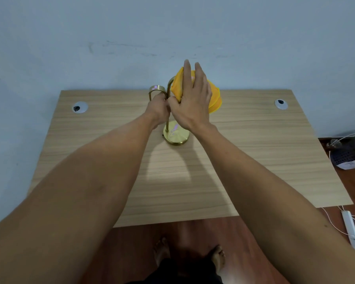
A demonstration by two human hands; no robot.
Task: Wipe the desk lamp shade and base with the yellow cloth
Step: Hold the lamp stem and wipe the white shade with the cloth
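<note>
Single view: head-worn wide-angle camera, above the desk's (254,160) near edge, facing forward and down toward the wall (70,37); both forearms close in foreground.

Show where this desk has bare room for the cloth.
Bare desk lies between the left grommet and the lamp base, between the base and the right grommet, and along the near edge. Crowded: the lamp stem, where the left hand and right hand meet.

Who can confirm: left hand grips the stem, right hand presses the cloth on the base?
No: in the head view the right hand presses the cloth on the shade, not the base, which stands uncovered on the desk. The left hand does grip the stem.
</note>
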